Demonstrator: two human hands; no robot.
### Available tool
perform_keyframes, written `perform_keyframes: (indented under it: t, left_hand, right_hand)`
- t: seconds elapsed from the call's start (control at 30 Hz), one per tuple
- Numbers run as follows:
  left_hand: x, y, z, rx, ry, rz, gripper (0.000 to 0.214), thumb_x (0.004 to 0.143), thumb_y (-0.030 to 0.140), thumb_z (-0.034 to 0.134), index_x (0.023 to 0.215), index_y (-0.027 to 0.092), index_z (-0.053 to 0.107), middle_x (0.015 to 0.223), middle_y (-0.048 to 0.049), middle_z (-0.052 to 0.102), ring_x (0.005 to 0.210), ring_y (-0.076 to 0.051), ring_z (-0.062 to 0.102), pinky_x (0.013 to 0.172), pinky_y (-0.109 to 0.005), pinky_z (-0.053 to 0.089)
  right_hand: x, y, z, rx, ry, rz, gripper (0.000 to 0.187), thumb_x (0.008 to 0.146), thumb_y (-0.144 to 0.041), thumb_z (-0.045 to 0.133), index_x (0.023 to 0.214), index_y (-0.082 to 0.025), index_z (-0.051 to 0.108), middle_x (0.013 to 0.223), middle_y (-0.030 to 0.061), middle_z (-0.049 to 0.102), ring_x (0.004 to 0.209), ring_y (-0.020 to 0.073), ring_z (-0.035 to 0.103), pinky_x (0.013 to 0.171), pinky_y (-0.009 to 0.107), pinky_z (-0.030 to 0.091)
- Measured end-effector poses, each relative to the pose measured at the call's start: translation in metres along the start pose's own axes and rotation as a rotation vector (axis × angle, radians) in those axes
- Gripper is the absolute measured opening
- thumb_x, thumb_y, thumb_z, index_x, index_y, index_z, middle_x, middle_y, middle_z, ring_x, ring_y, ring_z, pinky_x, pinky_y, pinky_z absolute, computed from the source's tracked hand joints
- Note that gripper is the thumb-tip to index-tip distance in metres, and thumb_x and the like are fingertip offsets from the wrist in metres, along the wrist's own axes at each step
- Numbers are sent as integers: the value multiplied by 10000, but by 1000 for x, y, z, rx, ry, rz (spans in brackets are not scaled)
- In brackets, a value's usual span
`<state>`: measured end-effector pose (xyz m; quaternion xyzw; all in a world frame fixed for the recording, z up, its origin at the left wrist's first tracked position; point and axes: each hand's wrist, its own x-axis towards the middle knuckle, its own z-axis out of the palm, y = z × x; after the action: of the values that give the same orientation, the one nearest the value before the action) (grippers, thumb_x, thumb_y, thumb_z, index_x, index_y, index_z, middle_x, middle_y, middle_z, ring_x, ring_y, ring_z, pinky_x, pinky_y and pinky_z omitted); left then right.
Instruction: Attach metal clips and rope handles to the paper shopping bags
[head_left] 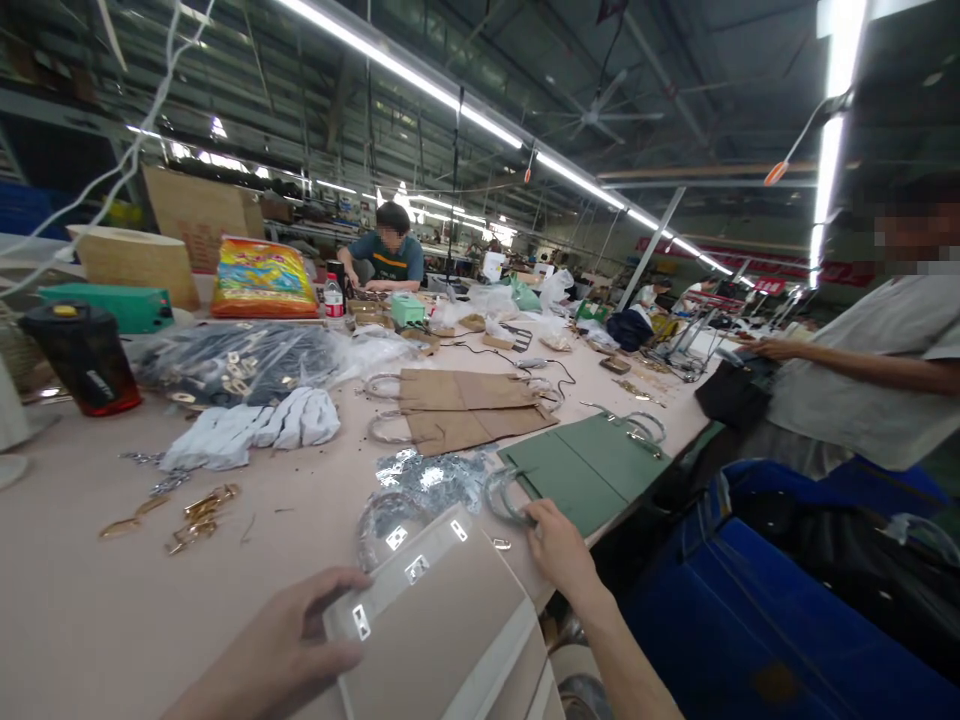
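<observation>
A beige bag panel (442, 620) with a pale strip and three shiny metal fittings leans in front of me. My left hand (300, 630) grips its left edge between thumb and fingers. Behind the panel's top edge shows a plastic-wrapped handle (386, 520). Over to the right, my right hand (562, 555) has its fingers closed at the near end of a green bag panel (589, 470), at the wrapped loop handle (504, 497). The fingertips are partly hidden there. Beside that hand lies a small silver buckle (501, 544).
Brown bag panels (472, 405) with wrapped handles lie farther back. Small silver parts in plastic (435, 478), gold clasps (199, 515) and white strips (255, 430) lie on the table. A dark tumbler (82, 355) stands left. Blue bins (720, 590) and a standing person (862, 370) are right.
</observation>
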<state>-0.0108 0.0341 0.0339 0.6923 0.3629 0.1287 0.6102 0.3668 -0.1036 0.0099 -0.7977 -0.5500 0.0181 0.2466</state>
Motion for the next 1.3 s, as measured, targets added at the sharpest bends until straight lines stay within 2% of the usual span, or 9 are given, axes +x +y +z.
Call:
perform_keyframes:
  t: [0.23,0.4,0.5,0.6,0.77,0.93,1.03,1.13,1.3]
  left_hand:
    - [-5,9,-3,-42,-59,12,622,659,401,858,1221,204,680,1259,-80,713,1121,-325,679,998,-392,544]
    - [-6,7,-4,-72,-85,42,585,687,352,846,1218,191,661,1199,-76,724,1088,-310,685,983,-381,533]
    - [-4,3,-3,-45,-73,52,579,677,356,842,1207,196,672,1186,-72,727,1070,-308,685,951,-369,540]
    - [-4,2,-3,31,-52,69,565,682,351,823,1207,201,678,1186,-65,727,1083,-300,678,944,-351,539]
    - [-12,3,0,127,0,102,525,737,354,768,1230,192,686,1180,-66,723,1028,-265,681,918,-331,544]
    - [-18,-8,0,239,77,250,440,754,359,787,1173,231,734,1336,-94,677,1227,-311,617,1072,-392,483]
    - [-17,-20,-1,237,126,351,376,760,358,824,1113,248,753,1372,-92,651,1277,-306,592,1115,-395,452]
    - [-19,-29,2,231,191,418,355,760,359,855,1081,242,756,1348,-90,650,1245,-279,609,1078,-369,477]
    - [-34,-36,23,302,367,470,443,741,312,890,1150,231,742,1318,-109,676,1250,-276,602,1112,-401,467]
  right_hand:
    - [18,37,-7,-40,21,-24,342,876,-147,564,1134,-288,739,1196,52,723,1039,241,711,933,339,524]
    - [32,50,-17,48,104,-19,374,837,-230,600,1193,-214,716,1240,110,698,1146,273,668,1043,410,497]
    - [34,37,-13,233,148,18,415,820,-313,640,1213,-190,685,1175,121,724,1135,293,667,1037,446,499]
    - [35,10,-1,384,73,26,381,854,-392,651,1180,-196,681,1065,95,750,1036,287,698,973,436,522]
    - [42,-23,19,277,138,-39,432,876,-420,650,1236,-181,657,1107,120,719,1053,296,677,987,453,510]
    - [43,-30,27,190,130,-166,453,909,-342,608,1333,-183,621,1289,163,654,1223,311,612,1085,493,478]
    - [39,-36,21,168,209,-186,415,930,-355,587,1305,-186,642,1309,174,651,1267,319,592,1119,508,461]
    - [25,-50,10,256,283,-115,425,932,-444,595,1269,-193,655,1263,174,692,1164,326,665,1054,514,518]
    - [-28,-82,4,517,69,49,452,833,-588,705,1159,-277,739,1019,121,804,882,318,785,786,404,631]
